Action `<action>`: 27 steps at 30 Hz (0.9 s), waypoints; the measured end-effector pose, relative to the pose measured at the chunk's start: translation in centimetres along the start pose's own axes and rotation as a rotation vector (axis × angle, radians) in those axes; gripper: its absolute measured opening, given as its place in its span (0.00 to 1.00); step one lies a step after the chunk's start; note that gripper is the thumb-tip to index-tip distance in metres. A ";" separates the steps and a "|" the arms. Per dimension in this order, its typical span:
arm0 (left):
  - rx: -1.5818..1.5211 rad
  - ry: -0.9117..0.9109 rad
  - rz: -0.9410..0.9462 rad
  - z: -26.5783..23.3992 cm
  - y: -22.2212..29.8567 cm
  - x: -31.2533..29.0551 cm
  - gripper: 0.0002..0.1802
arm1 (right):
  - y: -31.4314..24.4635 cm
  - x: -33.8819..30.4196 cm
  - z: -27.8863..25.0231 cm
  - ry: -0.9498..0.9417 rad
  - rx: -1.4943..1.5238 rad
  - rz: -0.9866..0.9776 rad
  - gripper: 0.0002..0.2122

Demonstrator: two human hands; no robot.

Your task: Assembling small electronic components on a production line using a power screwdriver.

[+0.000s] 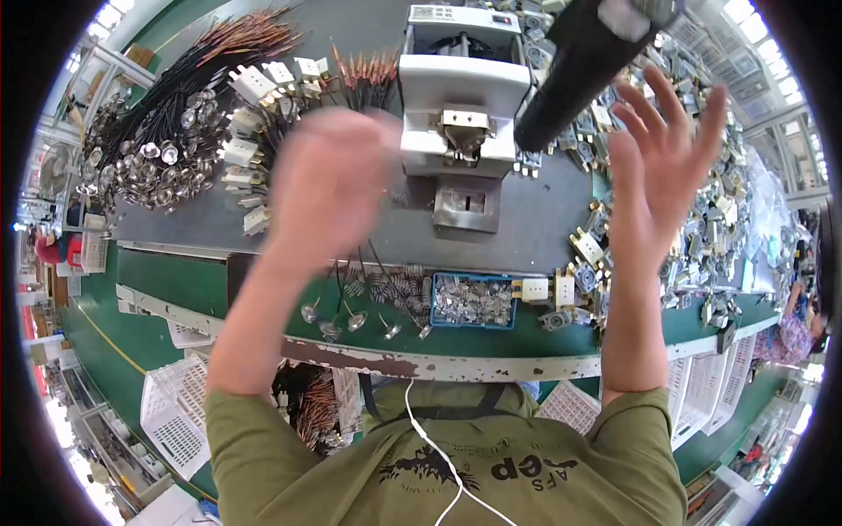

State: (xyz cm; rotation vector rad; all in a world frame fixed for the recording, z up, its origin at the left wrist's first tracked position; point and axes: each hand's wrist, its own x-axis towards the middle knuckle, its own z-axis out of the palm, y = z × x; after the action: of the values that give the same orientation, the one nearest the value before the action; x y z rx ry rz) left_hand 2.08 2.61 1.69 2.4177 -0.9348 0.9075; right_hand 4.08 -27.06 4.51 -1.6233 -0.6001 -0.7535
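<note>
My left hand (pixel 333 180) is smeared by motion, raised over the bench just left of a white bench machine (pixel 460 74). Its fingers are blurred, so whether it holds anything does not show. My right hand (pixel 660 167) is lifted on the right with fingers spread and nothing in it, above a heap of white and metal parts (pixel 702 219). A steel block with a slot (pixel 467 206) sits at the machine's front. White blocks with black leads (pixel 254 83) lie beyond my left hand. Below the machine, a blue tray (pixel 431 302) holds small clear or metallic pieces.
Bundles of black wires with copper-coloured ends (pixel 232 44) and round metal caps (pixel 167 158) lie at the far left. A thick black tube (pixel 570 83) slants in beside the machine. Springs (pixel 395 289) lie near the bench's front edge (pixel 368 358). White crates (pixel 175 412) stand below.
</note>
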 end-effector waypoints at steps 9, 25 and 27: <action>0.266 -0.091 -0.672 -7.2 -9.8 -8.8 0.24 | -2.7 -10.8 -6.8 -0.171 -0.185 0.480 0.09; 0.197 0.015 -0.353 -5.1 -0.6 -4.5 0.12 | 11.9 -1.5 -9.3 -0.675 -1.472 0.181 0.22; 0.132 -0.044 -0.359 -4.3 0.2 -4.4 0.12 | 12.1 -1.5 -9.0 -0.621 -1.434 0.130 0.19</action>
State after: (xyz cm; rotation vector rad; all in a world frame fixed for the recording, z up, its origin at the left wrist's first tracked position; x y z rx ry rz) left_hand -2.41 6.86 1.75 2.6096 -0.4408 0.8051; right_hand 10.66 -38.06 -3.55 -3.2542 -0.3226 -0.5528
